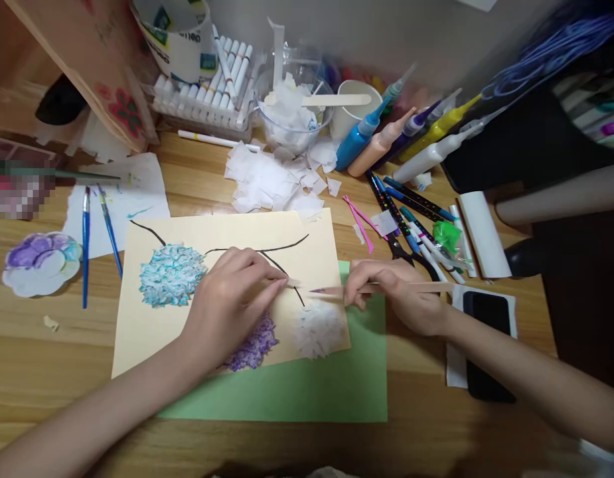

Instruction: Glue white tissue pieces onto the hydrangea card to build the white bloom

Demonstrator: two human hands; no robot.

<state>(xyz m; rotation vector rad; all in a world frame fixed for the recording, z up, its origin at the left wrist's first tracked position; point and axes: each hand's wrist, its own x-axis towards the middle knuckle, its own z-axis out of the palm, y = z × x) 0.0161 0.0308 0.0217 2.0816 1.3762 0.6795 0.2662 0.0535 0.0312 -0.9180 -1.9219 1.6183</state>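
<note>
My right hand (386, 291) is closed around a thin brush (331, 291), with my fingers wrapped on its wooden stick. The brush lies almost flat, going side to side, with its dark tip pointing left, right at my other hand. My left hand (231, 289) has its thumb and finger pinched together on a little pale scrap (293, 283). The scrap is blurry, so I can't tell just what it is. The brush tip and the scrap face each other over the cream paper (157, 332), with a small gap between them, so they don't touch.

The white puff (319, 332) sits on the paper just below that gap, on the side closer to my body. It is a bit right of my left fingertips and a bit left of my right hand; both hands are near it, and I can't tell which is nearer. A black line (298, 294) slants down to its top. My left hand covers part of the purple puff (254, 345).
</note>
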